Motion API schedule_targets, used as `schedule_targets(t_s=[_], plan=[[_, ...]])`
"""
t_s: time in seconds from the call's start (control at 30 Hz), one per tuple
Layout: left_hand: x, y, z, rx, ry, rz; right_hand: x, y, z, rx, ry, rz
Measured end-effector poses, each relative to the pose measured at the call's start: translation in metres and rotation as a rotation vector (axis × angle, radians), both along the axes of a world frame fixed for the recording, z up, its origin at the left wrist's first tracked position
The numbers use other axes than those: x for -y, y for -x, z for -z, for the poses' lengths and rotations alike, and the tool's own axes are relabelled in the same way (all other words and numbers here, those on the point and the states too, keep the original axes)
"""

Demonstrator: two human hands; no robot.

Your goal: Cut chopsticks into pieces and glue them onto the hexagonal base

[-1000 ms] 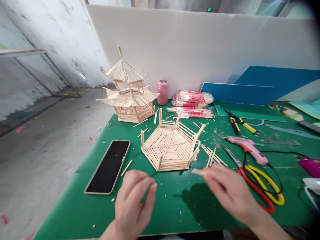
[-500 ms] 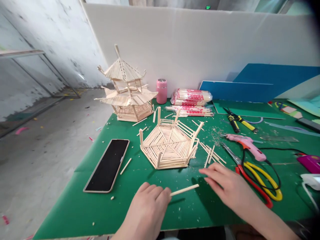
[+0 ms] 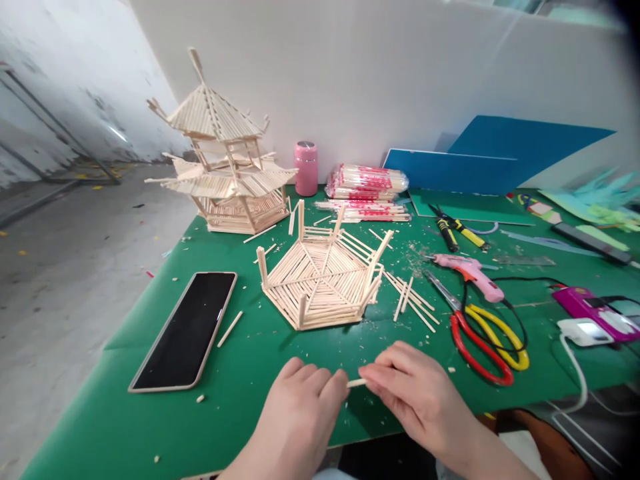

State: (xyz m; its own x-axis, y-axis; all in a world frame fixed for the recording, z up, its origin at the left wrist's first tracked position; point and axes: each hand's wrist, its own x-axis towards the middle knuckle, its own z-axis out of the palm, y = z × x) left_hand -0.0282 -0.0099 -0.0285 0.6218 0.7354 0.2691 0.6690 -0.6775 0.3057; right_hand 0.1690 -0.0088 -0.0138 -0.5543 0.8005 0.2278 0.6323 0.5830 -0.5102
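Observation:
A short wooden stick point(image 3: 357, 383) spans the gap between my hands, near the front edge of the green table. My left hand point(image 3: 305, 407) is closed around one end of it. The fingertips of my right hand point(image 3: 417, 387) pinch the other end, so only a small middle stretch shows. Just beyond my hands stands a six-sided base made of sticks point(image 3: 320, 280), with upright posts at its corners and rails along some sides. Several loose sticks point(image 3: 413, 300) lie to the right of that base.
A stick pagoda point(image 3: 225, 167) stands at the back left, beside a pink cup point(image 3: 306, 170) and bagged sticks point(image 3: 367, 183). A phone point(image 3: 185, 333) lies left. Scissors point(image 3: 480, 340), a pink glue gun point(image 3: 470, 273) and pliers point(image 3: 455, 227) are on the right.
My right hand has come left and down and taken hold of the stick's free end. My left hand keeps its grip. The view has shifted right.

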Motion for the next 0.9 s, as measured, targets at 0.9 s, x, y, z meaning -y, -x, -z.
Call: schedule_targets(t_s=[0.9], plan=[[-0.01, 0.021, 0.018, 0.058, -0.169, -0.055, -0.039, -0.098, 0.002, 0.089, -0.237, 0.59]])
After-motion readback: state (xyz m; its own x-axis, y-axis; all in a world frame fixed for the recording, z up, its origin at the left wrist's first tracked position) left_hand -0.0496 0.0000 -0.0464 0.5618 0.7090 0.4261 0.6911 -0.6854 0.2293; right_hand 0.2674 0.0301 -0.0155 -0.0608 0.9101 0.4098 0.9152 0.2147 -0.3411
